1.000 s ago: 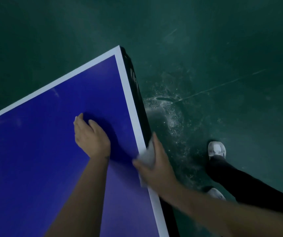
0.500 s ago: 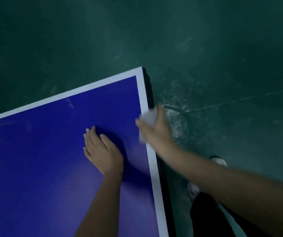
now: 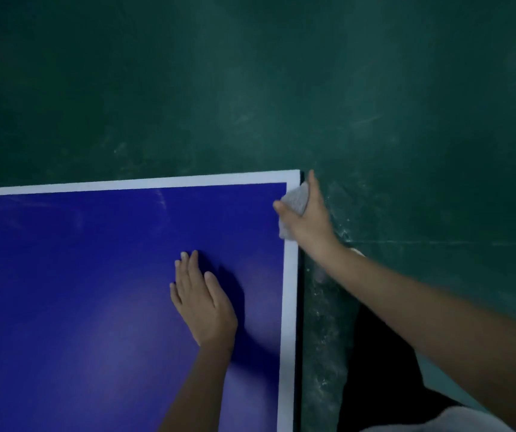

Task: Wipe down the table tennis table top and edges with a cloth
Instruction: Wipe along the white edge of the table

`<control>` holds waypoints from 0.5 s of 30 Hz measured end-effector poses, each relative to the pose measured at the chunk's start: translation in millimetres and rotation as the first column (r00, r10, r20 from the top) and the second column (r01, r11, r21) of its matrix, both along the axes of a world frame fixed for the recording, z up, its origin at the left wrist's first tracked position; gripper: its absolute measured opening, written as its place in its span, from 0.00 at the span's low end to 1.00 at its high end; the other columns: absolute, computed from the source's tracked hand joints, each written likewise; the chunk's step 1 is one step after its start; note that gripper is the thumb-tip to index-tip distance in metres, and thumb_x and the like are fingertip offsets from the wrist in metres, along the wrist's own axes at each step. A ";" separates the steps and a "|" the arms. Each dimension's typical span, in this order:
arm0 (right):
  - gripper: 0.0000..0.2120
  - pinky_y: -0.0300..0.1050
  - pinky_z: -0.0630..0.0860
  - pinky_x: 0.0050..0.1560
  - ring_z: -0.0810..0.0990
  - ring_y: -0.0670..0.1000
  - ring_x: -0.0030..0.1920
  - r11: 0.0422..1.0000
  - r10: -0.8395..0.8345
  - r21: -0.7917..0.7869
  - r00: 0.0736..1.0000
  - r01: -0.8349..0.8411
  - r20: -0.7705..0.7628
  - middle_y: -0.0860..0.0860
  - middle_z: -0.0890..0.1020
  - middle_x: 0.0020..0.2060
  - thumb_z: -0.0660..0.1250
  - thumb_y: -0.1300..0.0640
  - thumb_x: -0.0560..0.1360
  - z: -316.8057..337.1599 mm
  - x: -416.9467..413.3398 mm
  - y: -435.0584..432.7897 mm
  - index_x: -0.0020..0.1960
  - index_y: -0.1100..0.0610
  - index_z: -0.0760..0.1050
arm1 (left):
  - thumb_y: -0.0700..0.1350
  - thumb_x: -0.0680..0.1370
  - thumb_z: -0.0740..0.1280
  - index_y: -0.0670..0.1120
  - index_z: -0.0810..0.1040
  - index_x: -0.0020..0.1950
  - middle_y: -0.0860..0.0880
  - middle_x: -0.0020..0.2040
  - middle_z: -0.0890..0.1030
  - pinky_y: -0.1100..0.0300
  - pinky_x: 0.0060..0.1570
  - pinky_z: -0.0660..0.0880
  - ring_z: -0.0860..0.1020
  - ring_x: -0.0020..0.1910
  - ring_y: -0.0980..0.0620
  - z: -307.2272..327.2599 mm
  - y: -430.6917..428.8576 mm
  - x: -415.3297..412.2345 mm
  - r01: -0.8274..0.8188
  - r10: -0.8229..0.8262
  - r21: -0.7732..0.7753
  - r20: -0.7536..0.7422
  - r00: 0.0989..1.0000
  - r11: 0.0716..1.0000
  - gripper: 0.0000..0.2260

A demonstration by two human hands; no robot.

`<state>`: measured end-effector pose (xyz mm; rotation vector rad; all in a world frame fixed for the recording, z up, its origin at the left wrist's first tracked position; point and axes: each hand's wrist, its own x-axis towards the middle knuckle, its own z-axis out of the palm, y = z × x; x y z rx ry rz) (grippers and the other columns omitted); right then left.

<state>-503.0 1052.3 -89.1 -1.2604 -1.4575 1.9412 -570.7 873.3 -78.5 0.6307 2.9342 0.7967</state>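
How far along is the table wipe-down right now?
Done: the cloth has travelled up the right edge to the far corner. In hand: the right hand grips it there; the left hand rests flat on the table top. Left: pale streaks near the far edge.

The left hand [image 3: 203, 302] lies palm down on the surface [image 3: 94, 275], well in from the right edge. Its fingers [image 3: 192, 266] are straight and close together, pointing away from the body, with the thumb alongside on the right. Its bare forearm comes up from the bottom of the view, leaning slightly right.

The right hand [image 3: 308, 218] is at the surface's right edge, just short of the far corner, and grips a cloth [image 3: 295, 198]. The thumb lies over the top of the edge and points left. One finger stretches forward along the outer side toward the corner; the others are hidden. The bare right arm reaches in from the lower right, nearly straight.
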 end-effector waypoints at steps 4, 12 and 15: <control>0.38 0.46 0.66 0.64 0.66 0.48 0.65 0.967 0.207 0.126 0.969 -0.223 0.132 0.53 0.62 0.72 0.69 0.51 0.74 -4.3 -14.7 51.5 0.76 0.52 0.52 | 0.53 0.78 0.45 0.44 0.64 0.72 0.51 0.74 0.61 0.54 0.74 0.46 0.56 0.74 0.54 -0.3 -0.7 -2.3 0.013 -0.013 -0.030 -0.003 1.000 0.999 0.27; 0.44 0.43 0.65 0.65 0.64 0.51 0.71 0.175 0.886 -0.150 0.090 -0.973 0.454 0.48 0.61 0.74 0.68 0.38 0.70 24.9 -70.9 135.5 0.77 0.44 0.47 | 0.50 0.78 0.50 0.42 0.67 0.71 0.48 0.72 0.64 0.56 0.73 0.47 0.58 0.73 0.52 5.2 5.8 -5.8 0.010 -0.009 -0.092 0.013 1.000 0.996 0.24; 0.43 0.49 0.75 0.60 0.75 0.54 0.63 0.168 0.905 -0.112 0.109 -0.979 0.410 0.50 0.72 0.66 0.70 0.43 0.72 27.6 -131.1 108.1 0.77 0.47 0.47 | 0.49 0.78 0.51 0.42 0.67 0.71 0.48 0.72 0.64 0.53 0.72 0.48 0.57 0.73 0.53 6.6 6.7 -7.9 0.021 -0.018 -0.103 0.025 1.000 0.994 0.23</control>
